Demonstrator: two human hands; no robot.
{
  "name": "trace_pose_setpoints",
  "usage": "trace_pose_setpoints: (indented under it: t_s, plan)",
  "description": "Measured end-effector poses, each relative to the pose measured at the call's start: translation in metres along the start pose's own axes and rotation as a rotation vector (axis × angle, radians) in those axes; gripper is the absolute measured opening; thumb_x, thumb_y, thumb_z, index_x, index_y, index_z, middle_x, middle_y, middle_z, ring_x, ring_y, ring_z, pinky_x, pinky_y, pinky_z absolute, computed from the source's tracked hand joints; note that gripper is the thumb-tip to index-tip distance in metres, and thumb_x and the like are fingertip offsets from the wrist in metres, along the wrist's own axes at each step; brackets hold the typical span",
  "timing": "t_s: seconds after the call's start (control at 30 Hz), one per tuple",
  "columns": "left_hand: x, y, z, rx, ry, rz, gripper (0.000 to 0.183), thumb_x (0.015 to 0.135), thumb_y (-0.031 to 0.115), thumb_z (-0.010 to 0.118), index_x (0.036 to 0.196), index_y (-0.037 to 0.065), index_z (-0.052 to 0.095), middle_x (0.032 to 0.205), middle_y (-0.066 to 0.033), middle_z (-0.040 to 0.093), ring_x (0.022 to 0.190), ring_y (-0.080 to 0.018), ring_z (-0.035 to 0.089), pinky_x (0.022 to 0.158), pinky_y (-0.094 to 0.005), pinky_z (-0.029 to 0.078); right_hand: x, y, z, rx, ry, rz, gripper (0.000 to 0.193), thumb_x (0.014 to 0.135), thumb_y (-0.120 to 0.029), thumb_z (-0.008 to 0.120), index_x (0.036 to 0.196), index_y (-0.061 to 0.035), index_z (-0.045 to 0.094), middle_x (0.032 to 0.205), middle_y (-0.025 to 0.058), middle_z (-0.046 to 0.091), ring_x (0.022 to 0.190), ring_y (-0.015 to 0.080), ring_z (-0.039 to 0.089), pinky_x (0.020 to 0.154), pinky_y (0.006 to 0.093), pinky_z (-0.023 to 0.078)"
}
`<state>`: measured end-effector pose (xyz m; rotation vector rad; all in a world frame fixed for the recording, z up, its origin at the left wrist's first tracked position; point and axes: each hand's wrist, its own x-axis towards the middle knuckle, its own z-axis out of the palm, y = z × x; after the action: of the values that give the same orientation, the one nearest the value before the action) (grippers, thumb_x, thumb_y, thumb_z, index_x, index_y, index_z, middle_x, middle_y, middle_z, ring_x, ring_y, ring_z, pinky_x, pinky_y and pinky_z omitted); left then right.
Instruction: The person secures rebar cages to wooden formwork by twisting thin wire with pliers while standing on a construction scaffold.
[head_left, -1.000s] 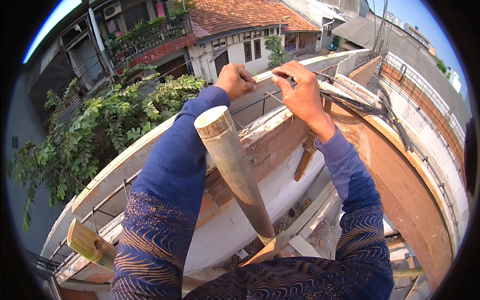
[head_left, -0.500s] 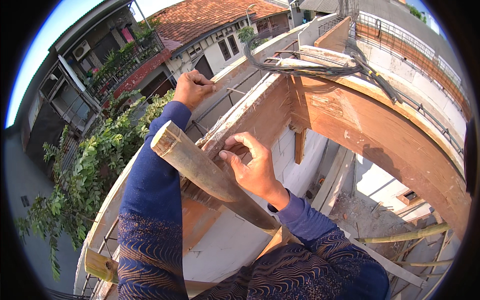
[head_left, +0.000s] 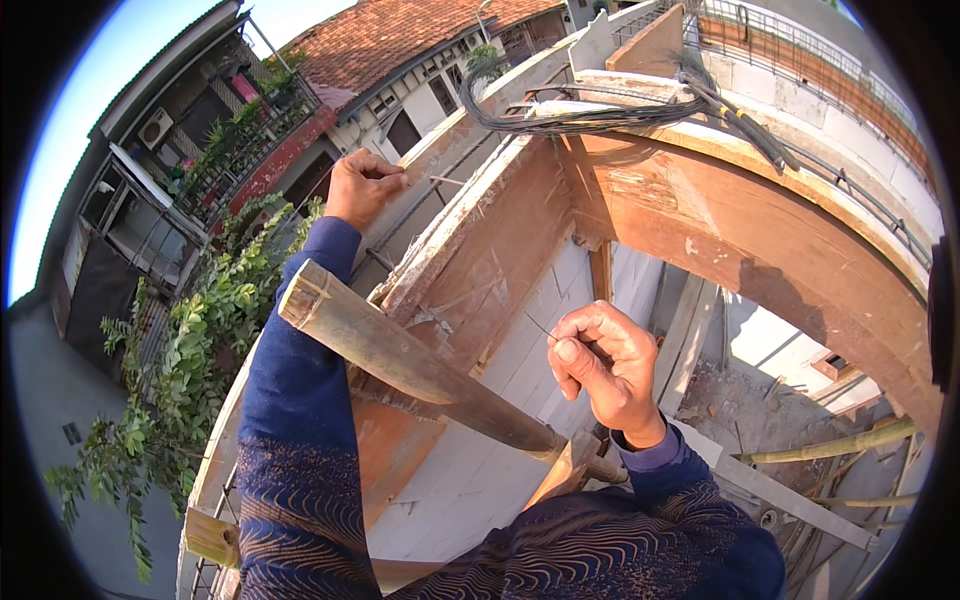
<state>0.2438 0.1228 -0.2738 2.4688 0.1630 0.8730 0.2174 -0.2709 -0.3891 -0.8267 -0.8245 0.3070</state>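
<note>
My right hand (head_left: 608, 365) is closed in a pinch on a thin dark wire (head_left: 538, 324), whose free end sticks out past the fingertips. It hangs over the open space inside the wooden formwork (head_left: 500, 265). Farther left, my left hand (head_left: 364, 188) is also pinched closed, above the slot between the form boards where steel rebar (head_left: 410, 222) runs. Whatever lies between its fingertips is too small to make out. A thick bamboo pole (head_left: 400, 365) slants across below both hands, its cut end beside my left forearm.
A coil of black wire (head_left: 600, 122) rests on the formwork corner, with dark-handled pliers or cutters (head_left: 745, 130) beside it. A curved plywood side (head_left: 740, 225) runs right. Far below are a rubble-strewn floor (head_left: 710, 365) and bamboo poles (head_left: 830, 446). Leafy branches (head_left: 190, 370) reach up at left.
My right hand has moved right and down, away from the form board, and the wire now shows in its pinch. My left hand stays by the rebar slot. The view has shifted slightly.
</note>
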Motion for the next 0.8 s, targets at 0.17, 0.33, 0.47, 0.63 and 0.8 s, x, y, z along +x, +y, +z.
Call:
trace_pose_setpoints:
  t_s: [0.17,0.33,0.47,0.63,0.8]
  plan:
    - [0.005,0.003,0.001,-0.006,-0.007,-0.034,0.012,0.073,0.006,0.083,0.082,-0.001,0.078,0.081,-0.0057,0.065,0.073,-0.0127,0.062,0.066,-0.0289,0.05,-0.057,-0.036,-0.084,-0.264,0.185,0.216,0.014,0.1,-0.01,0.064,0.094,0.0015,0.062,0.069,0.0053,0.061,0.057,0.0093,0.055,0.053,0.0235,0.041]
    - [0.0,0.023,0.004,0.308,0.08,0.17,0.021,0.071,0.016,0.082,0.086,0.002,0.079,0.082,-0.0091,0.067,0.077,-0.0221,0.065,0.074,-0.0348,0.051,-0.093,0.009,-0.139,-0.829,0.278,0.259,0.013,0.102,-0.012,0.059,0.096,-0.0002,0.059,0.069,0.0024,0.057,0.057,0.0092,0.05,0.053,0.0257,0.039]
    - [0.004,0.076,0.013,0.218,-0.004,0.223,0.02,0.08,0.017,0.081,0.091,0.0,0.078,0.085,-0.0023,0.068,0.077,-0.0121,0.064,0.069,-0.0294,0.049,-0.079,0.032,-0.124,-0.885,0.215,0.288,0.008,0.099,-0.006,0.058,0.102,-0.0011,0.063,0.066,0.0062,0.06,0.058,0.0163,0.057,0.059,0.0323,0.046]
    - [-0.006,0.076,0.013,-0.257,-0.475,-0.242,0.027,0.084,0.021,0.085,0.102,0.002,0.08,0.08,-0.0041,0.074,0.07,-0.009,0.065,0.062,-0.0275,0.052,-0.039,0.048,-0.072,-0.32,0.187,0.409,0.016,0.104,-0.01,0.057,0.105,0.0021,0.066,0.073,0.005,0.064,0.062,0.0095,0.059,0.056,0.0259,0.047]
    - [-0.021,0.06,0.022,-0.314,-0.431,-0.237,0.026,0.083,0.026,0.086,0.097,0.005,0.08,0.072,0.0012,0.068,0.063,-0.0061,0.056,0.057,-0.0245,0.047,-0.009,0.049,-0.023,-0.148,-0.135,0.29,0.017,0.104,-0.012,0.059,0.104,0.0019,0.068,0.075,0.0054,0.067,0.061,0.0079,0.061,0.051,0.0218,0.046]
